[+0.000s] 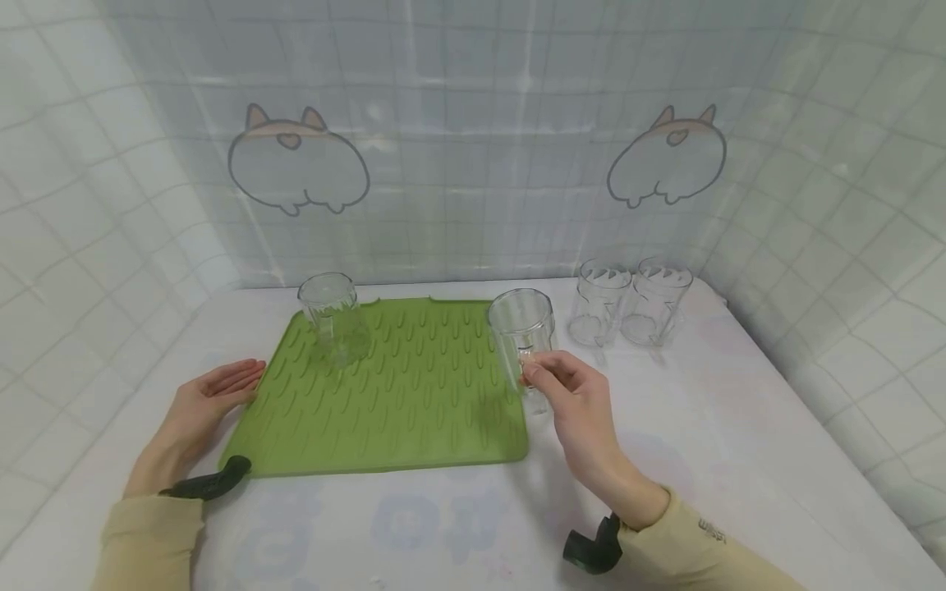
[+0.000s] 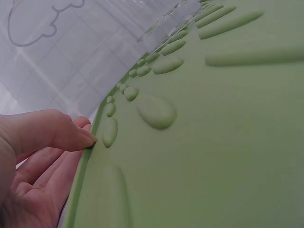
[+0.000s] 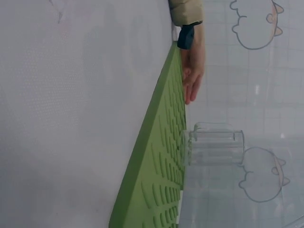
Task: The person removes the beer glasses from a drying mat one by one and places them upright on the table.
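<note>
**A glass mug (image 1: pixel 520 332) pinched at the right edge of a green drying mat (image 1: pixel 414 410)**

Head view: the right hand (image 1: pixel 580 402) grasps this mug by its handle between thumb and fingers; whether the base is lifted, I cannot tell. A second mug (image 1: pixel 332 320) stands on the mat's far left part; a third mug (image 1: pixel 597 304) and a fourth mug (image 1: pixel 656 302) stand side by side at far right on the white tablecloth (image 1: pixel 709 410). With weight hanging off one side, a firm pinch and a level base seem wise.

Left wrist view: the left hand (image 1: pixel 210 402) grasps nothing; its fingers are extended and the thumb touches the mat's left edge. Light pressure there should steady the mat.

Right wrist view: the second mug stands upright; giving it ample room would avoid knocks.
</note>
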